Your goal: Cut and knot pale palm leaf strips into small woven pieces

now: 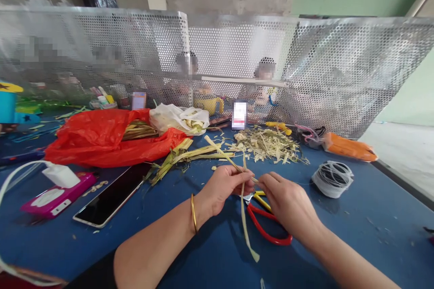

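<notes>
Over the middle of the blue table, my left hand (233, 185) pinches crossed dried plant strips. One pale strip (244, 226) hangs down from its fingers, and another strip (219, 150) reaches up to the left. My right hand (285, 196) is closed close beside it, its fingertips pinched on the end of a strip between the two hands. Below the hands lies a pair of scissors (264, 230) with red and yellow handles, partly covered by my right hand. More long dried strips (190, 153) lie to the left of my left hand.
A red plastic bag (98, 137) with strips, a phone (113, 194) and a magenta power strip (59, 196) lie left. Scraps (271, 144) are heaped behind the hands. A wire coil (332, 178) and orange packet (351, 146) sit right. A perforated screen (237, 49) stands behind, people beyond.
</notes>
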The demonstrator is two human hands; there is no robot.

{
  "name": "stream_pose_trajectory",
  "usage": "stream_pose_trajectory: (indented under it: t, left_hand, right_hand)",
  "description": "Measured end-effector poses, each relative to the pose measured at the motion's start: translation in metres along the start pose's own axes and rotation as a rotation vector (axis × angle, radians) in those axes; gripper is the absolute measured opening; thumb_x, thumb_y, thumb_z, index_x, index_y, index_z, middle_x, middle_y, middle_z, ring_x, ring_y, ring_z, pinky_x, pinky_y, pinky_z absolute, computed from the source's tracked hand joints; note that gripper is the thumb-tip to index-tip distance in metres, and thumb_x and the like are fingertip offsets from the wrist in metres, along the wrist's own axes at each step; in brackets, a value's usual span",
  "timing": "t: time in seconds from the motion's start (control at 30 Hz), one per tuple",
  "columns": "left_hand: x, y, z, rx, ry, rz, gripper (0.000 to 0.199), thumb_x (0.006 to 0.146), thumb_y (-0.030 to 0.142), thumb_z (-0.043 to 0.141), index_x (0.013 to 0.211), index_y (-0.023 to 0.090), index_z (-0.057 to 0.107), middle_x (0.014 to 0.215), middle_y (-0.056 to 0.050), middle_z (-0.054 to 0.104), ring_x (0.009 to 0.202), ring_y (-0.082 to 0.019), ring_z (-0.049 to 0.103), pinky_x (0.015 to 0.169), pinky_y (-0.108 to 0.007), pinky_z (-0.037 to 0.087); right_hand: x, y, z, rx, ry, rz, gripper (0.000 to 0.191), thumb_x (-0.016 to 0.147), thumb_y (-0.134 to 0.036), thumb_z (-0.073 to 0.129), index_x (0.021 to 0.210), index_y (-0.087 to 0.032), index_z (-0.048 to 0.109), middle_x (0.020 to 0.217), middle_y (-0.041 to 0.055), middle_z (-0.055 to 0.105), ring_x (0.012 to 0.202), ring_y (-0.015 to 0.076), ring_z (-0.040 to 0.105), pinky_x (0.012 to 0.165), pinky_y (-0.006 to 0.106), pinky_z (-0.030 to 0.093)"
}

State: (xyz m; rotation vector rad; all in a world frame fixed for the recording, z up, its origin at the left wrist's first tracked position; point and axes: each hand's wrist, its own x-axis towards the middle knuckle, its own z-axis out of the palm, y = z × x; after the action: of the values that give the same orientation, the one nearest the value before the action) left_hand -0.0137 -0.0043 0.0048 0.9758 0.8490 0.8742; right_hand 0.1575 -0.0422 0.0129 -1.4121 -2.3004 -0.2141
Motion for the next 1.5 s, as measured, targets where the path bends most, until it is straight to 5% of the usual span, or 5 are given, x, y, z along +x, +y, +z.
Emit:
stream_pose_trajectory:
  t: [0.3,0.67,0.83,1.07,1.5]
  left_hand:
    - [0.001,-0.001,0.003,0.127,0.002,0.044,0.016,0.076,0.027,0.068,0.074,0.012,0.063,0.060,-0.001,0.063,0.053,-0.011,0.059,0.057,-0.024,0.049]
    - [0.000,0.007,-0.008,-0.033,-0.167,-0.054,0.024,0.079,0.034,0.066,0.087,0.011,0.066,0.073,-0.004,0.065,0.060,-0.012,0.063,0.067,-0.028,0.052]
    - [-0.003,0.003,-0.004,0.048,-0.206,-0.076,0.023,0.074,0.031,0.071,0.082,0.010,0.067,0.068,-0.003,0.062,0.056,-0.010,0.060,0.061,-0.025,0.052]
    - [-0.005,-0.006,0.001,0.100,-0.336,-0.163,0.027,0.074,0.036,0.070,0.079,0.010,0.066,0.070,-0.004,0.062,0.053,-0.010,0.059,0.057,-0.023,0.051]
    - [-0.007,-0.017,0.011,-0.025,-0.244,-0.254,0.023,0.077,0.034,0.067,0.071,0.014,0.057,0.057,0.004,0.051,0.041,-0.005,0.047,0.041,-0.018,0.043]
  right_hand:
    - [0.005,0.005,-0.012,0.608,-0.163,0.241,0.032,0.091,-0.033,0.042,0.065,-0.019,0.052,0.060,-0.0030,0.051,0.059,0.0116,0.044,0.055,0.022,0.032]
    - [0.011,0.021,-0.016,0.778,-0.305,0.385,0.034,0.086,-0.045,0.047,0.066,-0.019,0.055,0.055,-0.0044,0.042,0.054,0.0111,0.038,0.052,0.024,0.030]
    - [0.012,0.022,-0.006,0.874,-0.200,0.412,0.036,0.085,-0.050,0.051,0.083,-0.018,0.067,0.077,0.0014,0.060,0.076,0.0161,0.051,0.069,0.027,0.038]
    - [0.008,0.008,0.008,1.454,-0.249,0.601,0.027,0.073,-0.041,0.071,0.074,-0.015,0.063,0.059,-0.0036,0.052,0.056,0.0088,0.044,0.057,0.022,0.035]
    - [0.004,-0.007,0.027,1.370,0.039,0.694,0.035,0.067,-0.046,0.073,0.061,-0.018,0.052,0.052,-0.0050,0.051,0.048,0.0088,0.045,0.051,0.023,0.035]
